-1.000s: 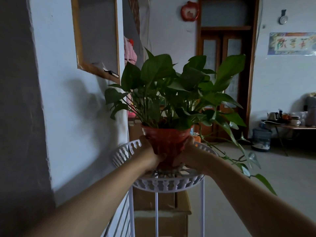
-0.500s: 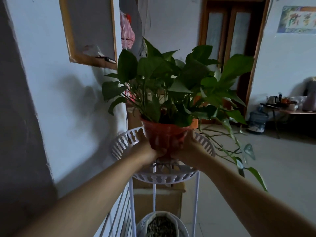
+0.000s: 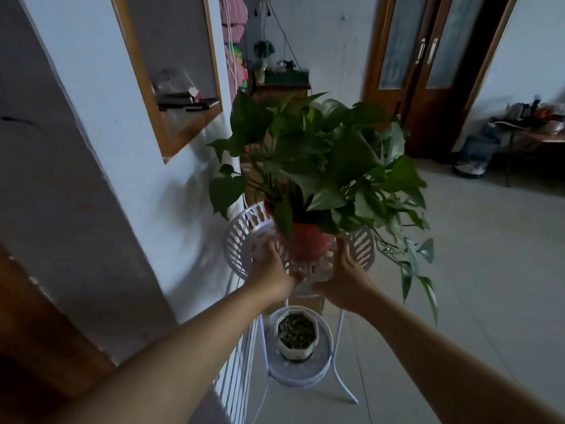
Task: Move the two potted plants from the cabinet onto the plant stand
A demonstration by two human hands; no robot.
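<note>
Two potted plants: one leafy plant in a red pot (image 3: 307, 244), one white pot of pebbles (image 3: 297, 335). One white plant stand (image 3: 244, 237). Two hands: left (image 3: 270, 272), right (image 3: 345, 278).

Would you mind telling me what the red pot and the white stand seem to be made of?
Red pot: probably plastic, with a smooth, even, slightly glossy orange-red wall. White stand: thin white-painted legs look like metal; its slotted basket rim could be moulded plastic or metal, hard to tell.

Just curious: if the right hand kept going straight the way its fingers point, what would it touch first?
Most likely the red pot; the right hand already sits against its side, though contact is hard to confirm.
</note>
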